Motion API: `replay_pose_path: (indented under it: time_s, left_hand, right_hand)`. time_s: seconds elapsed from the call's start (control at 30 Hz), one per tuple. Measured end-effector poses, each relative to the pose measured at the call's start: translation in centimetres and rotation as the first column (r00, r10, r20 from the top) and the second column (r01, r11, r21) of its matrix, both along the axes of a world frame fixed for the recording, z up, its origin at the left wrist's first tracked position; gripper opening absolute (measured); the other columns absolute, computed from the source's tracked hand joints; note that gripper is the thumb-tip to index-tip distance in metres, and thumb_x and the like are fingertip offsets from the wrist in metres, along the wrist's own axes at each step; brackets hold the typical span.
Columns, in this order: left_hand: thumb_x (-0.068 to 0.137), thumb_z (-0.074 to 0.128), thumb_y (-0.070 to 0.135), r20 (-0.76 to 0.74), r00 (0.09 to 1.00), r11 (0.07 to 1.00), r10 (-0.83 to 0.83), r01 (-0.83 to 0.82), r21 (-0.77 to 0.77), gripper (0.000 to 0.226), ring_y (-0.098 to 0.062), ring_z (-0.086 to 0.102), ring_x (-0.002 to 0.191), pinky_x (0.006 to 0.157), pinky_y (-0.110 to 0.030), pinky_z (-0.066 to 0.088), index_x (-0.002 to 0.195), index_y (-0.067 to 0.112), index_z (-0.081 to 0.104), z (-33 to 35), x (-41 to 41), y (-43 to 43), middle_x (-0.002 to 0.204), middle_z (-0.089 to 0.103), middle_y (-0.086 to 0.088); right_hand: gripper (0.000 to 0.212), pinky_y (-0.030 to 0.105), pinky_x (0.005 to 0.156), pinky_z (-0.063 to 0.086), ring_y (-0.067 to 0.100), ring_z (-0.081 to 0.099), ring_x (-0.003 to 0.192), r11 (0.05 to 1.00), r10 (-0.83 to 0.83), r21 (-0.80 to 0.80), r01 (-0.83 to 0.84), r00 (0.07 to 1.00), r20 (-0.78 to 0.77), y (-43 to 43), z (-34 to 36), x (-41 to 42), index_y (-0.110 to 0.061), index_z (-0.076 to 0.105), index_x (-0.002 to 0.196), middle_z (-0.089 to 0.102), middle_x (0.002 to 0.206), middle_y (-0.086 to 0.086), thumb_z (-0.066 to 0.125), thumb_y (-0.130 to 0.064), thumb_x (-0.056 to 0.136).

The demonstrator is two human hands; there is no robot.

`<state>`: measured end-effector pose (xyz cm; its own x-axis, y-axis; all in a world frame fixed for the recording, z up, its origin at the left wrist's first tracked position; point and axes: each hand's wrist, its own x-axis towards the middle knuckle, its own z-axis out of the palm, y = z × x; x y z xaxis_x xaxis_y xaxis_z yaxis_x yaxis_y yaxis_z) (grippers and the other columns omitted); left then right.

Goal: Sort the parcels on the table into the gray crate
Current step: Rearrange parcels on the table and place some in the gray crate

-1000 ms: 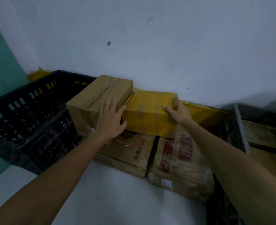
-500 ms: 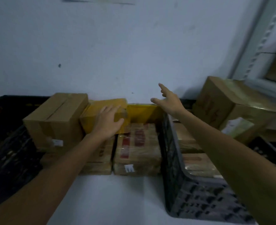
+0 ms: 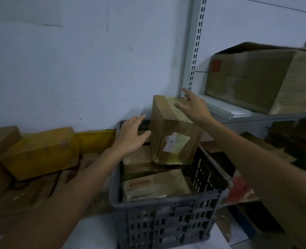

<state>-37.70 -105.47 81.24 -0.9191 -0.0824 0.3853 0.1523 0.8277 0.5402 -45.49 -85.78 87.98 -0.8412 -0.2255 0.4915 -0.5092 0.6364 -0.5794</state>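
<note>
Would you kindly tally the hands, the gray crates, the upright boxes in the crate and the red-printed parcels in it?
hands: 2, the left hand and the right hand
gray crate: 1
upright box in the crate: 1
red-printed parcel in the crate: 1
total: 5

Parcel [image 3: 166, 126] between left hand [image 3: 130, 137], right hand [image 3: 193, 108] (crated)

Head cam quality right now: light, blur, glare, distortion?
Head view: dim, bluish light throughout; blur smears the shelf box, left hand and right hand; tape on the tall box in the gray crate gives a faint sheen, its label unreadable; the shelf post leans, wide-lens distortion.
</note>
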Motion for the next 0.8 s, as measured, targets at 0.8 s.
replay_pose_path:
  time_s: [0.8]
  left_hand:
    - [0.088, 0.061, 0.014, -0.119, 0.992, 0.944, 0.051, -0.009, 0.329, 0.035, -0.016, 0.060, 0.102, 0.087, -0.032, 0.054, 0.121, 0.018, 0.051, -1.8, -7.5, 9.1, 0.121, 0.058, -0.003]
  right_hand:
    - [0.073, 0.040, 0.097, 0.045, 0.026, 0.049, 0.121, 0.937, 0.238, -0.343, -0.062, 0.833, 0.500, 6.4, -4.0, -9.6, -0.018, 0.027, 0.147, 0.036, 0.148, 0.007, 0.065, -0.034, 0.087]
